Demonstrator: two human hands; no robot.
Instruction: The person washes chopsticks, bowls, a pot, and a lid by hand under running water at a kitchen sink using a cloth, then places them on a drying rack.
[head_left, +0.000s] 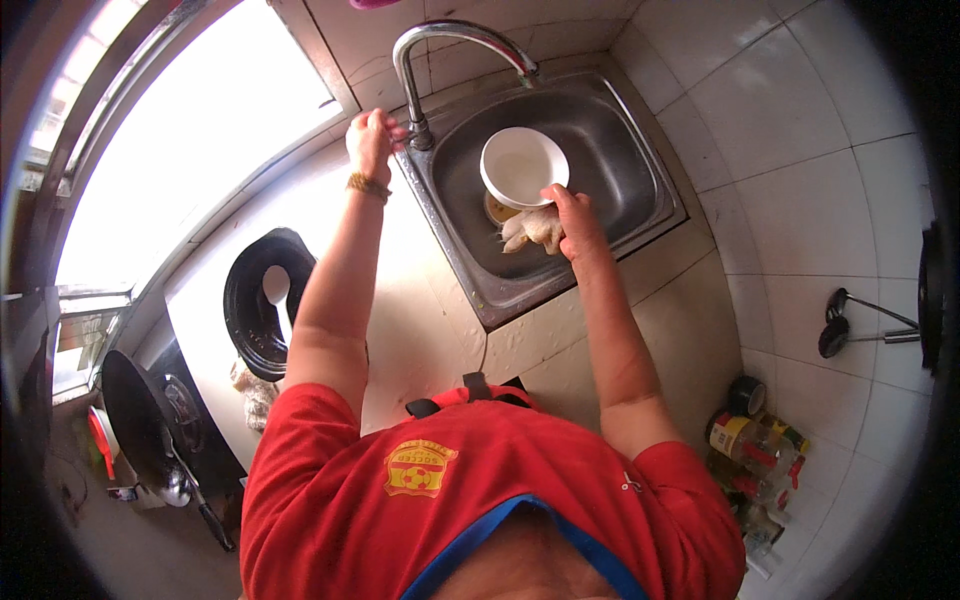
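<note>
My right hand (576, 217) grips the rim of a white bowl (517, 166) above the steel sink basin (630, 187). A pale, wrinkled cloth or similar soft item (534, 227) shows beside and below that hand; whether the hand also holds it cannot be told. The sink drain (501, 210) is partly covered by the bowl. My left hand (373, 139), with a bracelet at the wrist, is at the lever beside the base of the chrome faucet (465, 28); its fingers are blurred, so a grip on the lever is unclear. No water stream is visible at the spout.
A black basin (244, 307) with a white ladle or spoon (276, 289) stands on the counter at left, a rag (255, 394) near it. Farther left are a wok (135, 420) and a stove. Bottles (750, 442) stand at right, and black utensils (834, 335) hang on the tiled wall.
</note>
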